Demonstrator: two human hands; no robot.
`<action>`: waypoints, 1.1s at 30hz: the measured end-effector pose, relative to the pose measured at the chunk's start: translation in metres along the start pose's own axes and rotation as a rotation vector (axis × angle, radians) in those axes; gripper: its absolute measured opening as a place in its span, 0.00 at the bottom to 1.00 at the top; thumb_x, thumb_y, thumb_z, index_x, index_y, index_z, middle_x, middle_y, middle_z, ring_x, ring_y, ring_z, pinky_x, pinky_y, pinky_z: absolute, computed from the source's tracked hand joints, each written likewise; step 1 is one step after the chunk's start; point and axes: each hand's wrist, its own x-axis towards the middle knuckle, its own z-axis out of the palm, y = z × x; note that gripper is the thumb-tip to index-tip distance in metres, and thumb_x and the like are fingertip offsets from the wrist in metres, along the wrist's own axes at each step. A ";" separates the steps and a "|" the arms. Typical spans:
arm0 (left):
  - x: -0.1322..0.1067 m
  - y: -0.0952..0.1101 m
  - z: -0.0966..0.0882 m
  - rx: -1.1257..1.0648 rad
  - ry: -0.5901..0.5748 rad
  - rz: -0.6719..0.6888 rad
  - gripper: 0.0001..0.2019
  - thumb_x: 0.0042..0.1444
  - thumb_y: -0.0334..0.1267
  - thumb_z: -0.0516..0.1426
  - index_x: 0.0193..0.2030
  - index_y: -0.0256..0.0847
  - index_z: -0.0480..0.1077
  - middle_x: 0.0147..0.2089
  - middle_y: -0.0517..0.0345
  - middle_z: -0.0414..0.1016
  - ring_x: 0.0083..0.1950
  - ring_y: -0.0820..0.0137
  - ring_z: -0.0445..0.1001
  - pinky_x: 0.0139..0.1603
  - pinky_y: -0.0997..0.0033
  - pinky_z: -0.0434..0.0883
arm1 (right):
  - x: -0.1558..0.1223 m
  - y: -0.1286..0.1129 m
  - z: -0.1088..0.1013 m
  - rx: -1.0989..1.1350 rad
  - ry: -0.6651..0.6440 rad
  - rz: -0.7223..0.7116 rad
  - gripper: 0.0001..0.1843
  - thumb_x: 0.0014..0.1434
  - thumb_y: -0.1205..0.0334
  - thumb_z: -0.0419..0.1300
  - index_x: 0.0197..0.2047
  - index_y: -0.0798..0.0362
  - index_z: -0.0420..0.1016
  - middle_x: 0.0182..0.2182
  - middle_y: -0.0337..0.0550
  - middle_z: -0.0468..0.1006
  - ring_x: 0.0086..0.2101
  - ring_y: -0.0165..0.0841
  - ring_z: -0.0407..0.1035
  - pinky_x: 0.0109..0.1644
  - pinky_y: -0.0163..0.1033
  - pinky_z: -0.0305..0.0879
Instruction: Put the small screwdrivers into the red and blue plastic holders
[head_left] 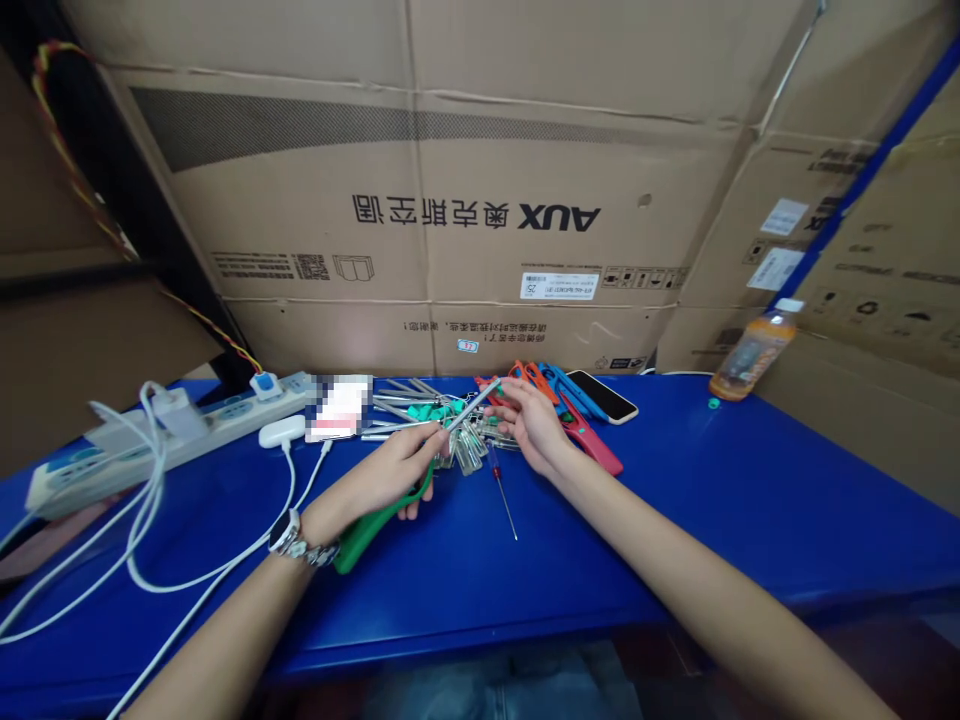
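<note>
My left hand [397, 470] is closed around a green plastic handle [367, 535], whose wide end sticks out below the wrist. From that hand a thin metal tube [471, 405] slants up to the right. The fingertips of my right hand [529, 420] are pinched at the tube's upper end. Behind and below the tube lies a heap of small clear and metal parts [469, 450], with green pieces [435, 410] among them. A screwdriver [504, 495] with a dark reddish handle lies on the blue table, its tip toward me.
Metal tubes [397, 398], a red handle [596, 445], blue handles [574, 390] and orange ones [534, 378] lie at the back. Nearby are a phone [604, 395] and a drink bottle [754, 352]. A power strip [225, 425] and white cables [154, 500] occupy the left.
</note>
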 end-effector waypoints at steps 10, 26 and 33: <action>-0.006 -0.002 0.004 0.001 -0.050 0.016 0.21 0.65 0.59 0.43 0.33 0.43 0.58 0.19 0.66 0.66 0.10 0.74 0.64 0.09 0.79 0.57 | -0.005 0.011 -0.009 -0.128 -0.002 -0.169 0.17 0.54 0.47 0.62 0.40 0.51 0.70 0.35 0.43 0.79 0.27 0.29 0.69 0.20 0.29 0.57; -0.004 0.005 0.013 -0.274 -0.031 0.161 0.19 0.65 0.57 0.47 0.36 0.41 0.62 0.20 0.67 0.63 0.10 0.77 0.60 0.08 0.79 0.58 | -0.027 0.019 0.013 -0.052 -0.200 -0.246 0.39 0.46 0.56 0.71 0.59 0.48 0.62 0.27 0.33 0.73 0.22 0.29 0.68 0.20 0.32 0.67; -0.001 -0.001 0.013 -0.484 -0.077 0.216 0.29 0.65 0.62 0.38 0.56 0.41 0.61 0.19 0.64 0.67 0.10 0.72 0.62 0.08 0.78 0.57 | -0.036 0.024 0.017 -0.153 -0.306 -0.191 0.21 0.46 0.55 0.72 0.42 0.53 0.74 0.31 0.39 0.78 0.26 0.28 0.69 0.18 0.27 0.62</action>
